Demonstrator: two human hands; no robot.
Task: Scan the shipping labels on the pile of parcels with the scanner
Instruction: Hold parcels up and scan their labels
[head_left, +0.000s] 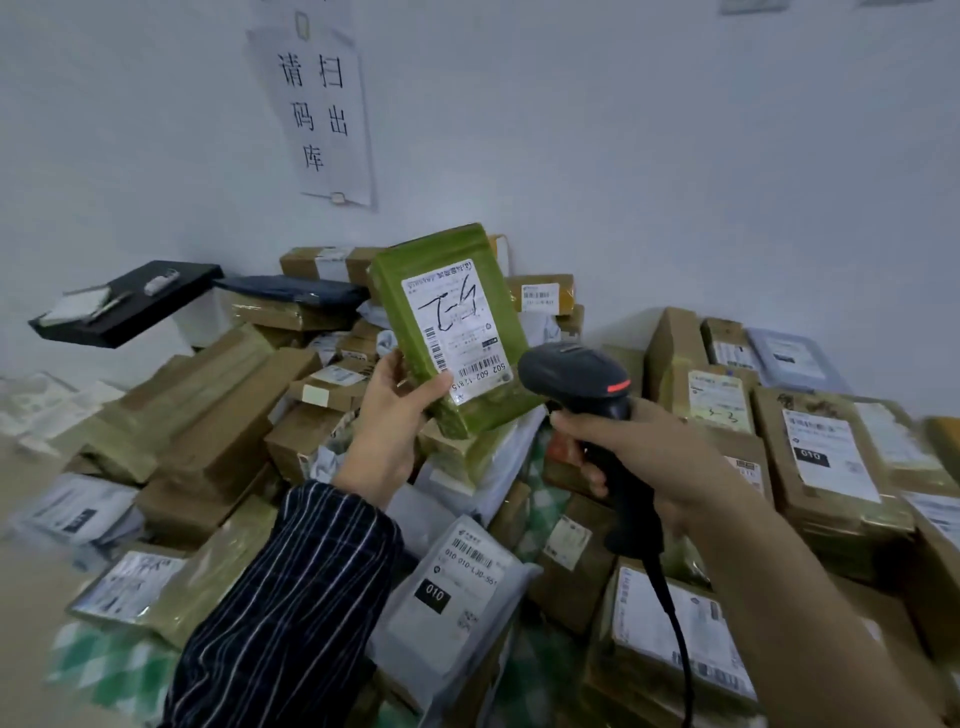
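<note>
The flat olive-green taped parcel (400, 291) carries a white paper shipping label (467, 312) marked with black barcodes, black print and a bold black handwritten scrawl. The black plastic handheld scanner (571, 371) has an orange-red strip on its head, and its black cable (670, 608) matches. The fabric sleeve (291, 597) is dark navy with thin white stripes. The pile of cardboard boxes (223, 415) is brown, some tinged yellowish-green, mixed with pale grey plastic mailer bags (405, 644) bearing white labels — one with a black block printed "010" in white. A green-and-white chequered cloth (104, 670) shows underneath. The white paper wall sign (332, 156) has black characters.
</note>
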